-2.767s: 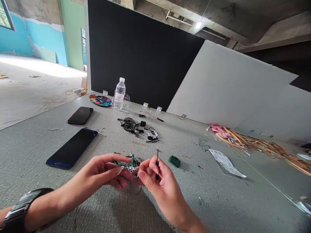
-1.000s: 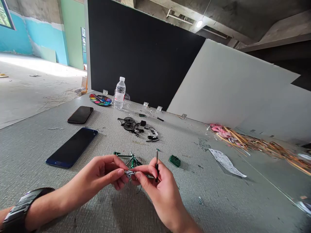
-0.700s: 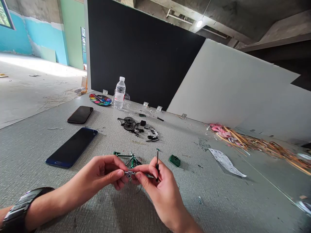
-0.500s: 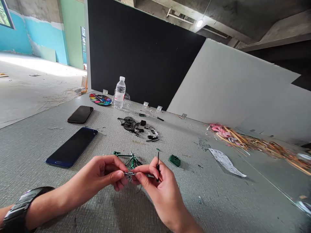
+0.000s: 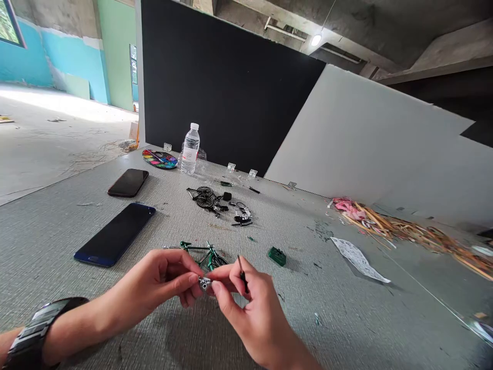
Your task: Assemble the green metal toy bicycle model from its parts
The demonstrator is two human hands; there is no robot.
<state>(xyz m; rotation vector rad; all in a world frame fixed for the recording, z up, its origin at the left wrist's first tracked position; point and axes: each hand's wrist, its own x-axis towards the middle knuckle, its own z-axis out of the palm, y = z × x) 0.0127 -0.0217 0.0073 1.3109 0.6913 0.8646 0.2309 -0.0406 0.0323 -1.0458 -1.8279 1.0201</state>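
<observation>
My left hand (image 5: 169, 277), with a dark watch on its wrist, pinches a small silver metal part (image 5: 205, 283) between thumb and fingertips. My right hand (image 5: 250, 298) has its thumb and index fingertips closed at the part's other end. A thin black screwdriver (image 5: 243, 277) is tucked between that hand's fingers, its shaft pointing up. Just beyond my fingers lies a green miniature bicycle frame (image 5: 198, 247) with a dark wheel, partly hidden by my hands. To the right sits a small green box-shaped piece (image 5: 277, 256).
Black miniature bicycle parts (image 5: 206, 199) and silver-black pieces (image 5: 242, 215) lie farther back. Two phones (image 5: 115, 234) rest at left. A water bottle (image 5: 190, 149) and paint palette (image 5: 159, 158) stand near the black panel (image 5: 231, 82). A printed sheet (image 5: 358, 259) and wood scraps (image 5: 408, 228) are at right.
The silver part has turned between my fingertips, showing a round opening. My right hand has tilted, and the screwdriver's shaft has swung down and to the left.
</observation>
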